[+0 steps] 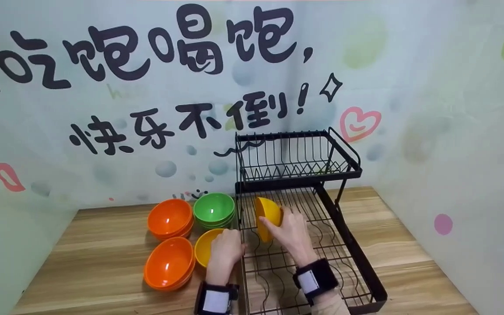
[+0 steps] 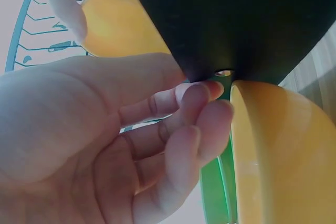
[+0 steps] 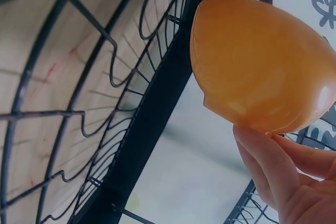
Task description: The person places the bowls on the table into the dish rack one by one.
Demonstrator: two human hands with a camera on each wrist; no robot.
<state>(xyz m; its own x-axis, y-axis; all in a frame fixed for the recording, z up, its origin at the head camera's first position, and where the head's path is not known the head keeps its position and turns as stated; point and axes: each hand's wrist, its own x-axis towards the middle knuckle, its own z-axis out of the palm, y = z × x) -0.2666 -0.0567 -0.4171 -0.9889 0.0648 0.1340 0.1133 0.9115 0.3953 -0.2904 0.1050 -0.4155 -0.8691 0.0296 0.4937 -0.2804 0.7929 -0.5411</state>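
My right hand (image 1: 293, 232) grips a yellow bowl (image 1: 269, 214) by its side, thumb and fingers on opposite faces. The bowl is tipped on edge over the lower tier of a black wire dish rack (image 1: 352, 245). In the right wrist view the same bowl (image 3: 262, 66) shows its glossy side, with fingertips at its lower edge. My left hand (image 1: 226, 249) is at the rack's left side, thumb and curled fingers pinching the black side bar (image 2: 226, 24). Another yellow bowl (image 2: 289, 150) stands right beside those fingers, partly hidden by the hand in the head view.
Two stacks of orange bowls (image 1: 169, 262) and a stack of green bowls (image 1: 214, 210) stand on the wooden table (image 1: 90, 262) left of the rack. The rack's upper tier (image 1: 295, 175) rises at the back. A printed backdrop (image 1: 103, 183) closes off the rear.
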